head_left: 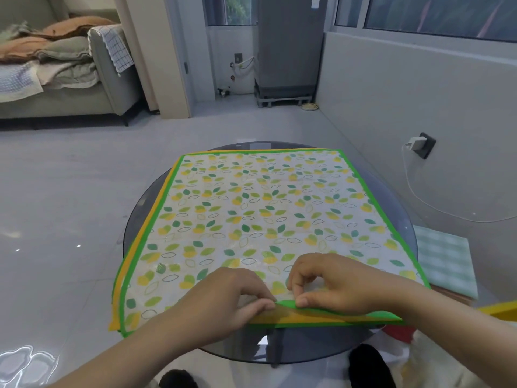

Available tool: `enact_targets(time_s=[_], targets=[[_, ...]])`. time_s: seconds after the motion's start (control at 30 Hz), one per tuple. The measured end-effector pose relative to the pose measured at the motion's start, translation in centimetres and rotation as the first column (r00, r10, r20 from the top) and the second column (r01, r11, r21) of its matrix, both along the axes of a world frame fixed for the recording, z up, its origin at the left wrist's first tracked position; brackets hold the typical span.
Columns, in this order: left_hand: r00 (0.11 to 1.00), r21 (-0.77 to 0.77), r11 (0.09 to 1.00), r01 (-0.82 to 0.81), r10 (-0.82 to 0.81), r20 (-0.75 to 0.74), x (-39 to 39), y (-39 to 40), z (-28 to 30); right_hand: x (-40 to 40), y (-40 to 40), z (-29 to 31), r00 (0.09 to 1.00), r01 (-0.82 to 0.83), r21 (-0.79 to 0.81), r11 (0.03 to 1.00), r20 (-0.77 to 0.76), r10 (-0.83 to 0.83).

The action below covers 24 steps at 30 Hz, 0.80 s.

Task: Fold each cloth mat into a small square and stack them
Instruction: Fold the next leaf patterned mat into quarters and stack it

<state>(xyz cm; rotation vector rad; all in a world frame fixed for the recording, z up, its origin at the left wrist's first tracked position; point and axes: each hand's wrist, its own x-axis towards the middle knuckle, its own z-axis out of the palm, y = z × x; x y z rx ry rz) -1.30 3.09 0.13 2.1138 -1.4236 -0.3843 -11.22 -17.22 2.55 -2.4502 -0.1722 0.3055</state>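
Note:
A leaf-patterned cloth mat with a green border (pixel 251 214) lies flat on top of another mat with an orange border (pixel 163 191), whose edge shows along the left and near side. Both rest on a round dark glass table (pixel 402 219). My left hand (pixel 223 295) and my right hand (pixel 333 281) meet at the near edge of the top mat. Each pinches the green border there, and the edge is lifted slightly off the orange one beneath.
A green checked cloth (pixel 444 259) lies to the right of the table. A grey sofa with blankets (pixel 64 74) stands far left. A charger and cable (pixel 416 144) hang on the right wall. A yellow object (pixel 500 310) sits at the right edge.

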Motion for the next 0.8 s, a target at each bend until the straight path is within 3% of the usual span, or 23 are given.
enact_targets(time_s=[0.23,0.5,0.63,0.73,0.8], targets=[[0.986,0.021,0.993,-0.116,0.113,0.121,0.0,-1.0,2.7,-0.6,0.0,2.4,0.993,0.090,-0.064,0.994,0.085,-0.084],[0.939,0.049,0.991,-0.126,0.104,0.327,0.6,-2.3,6.6,-1.0,-0.3,5.3,0.958,0.169,-0.340,0.925,0.276,-0.073],[0.885,0.081,0.989,-0.122,0.071,0.459,1.5,-3.1,8.3,-0.2,-0.9,6.7,0.939,0.242,-0.516,0.822,0.338,-0.064],[0.782,-0.021,0.994,-0.110,0.099,0.616,3.1,-4.4,8.5,1.8,-1.5,6.8,0.905,0.326,-0.613,0.720,0.424,-0.049],[0.753,-0.067,0.986,-0.149,0.158,0.639,4.7,-5.5,8.1,3.8,-2.0,6.3,0.883,0.373,-0.603,0.705,0.463,-0.072]])
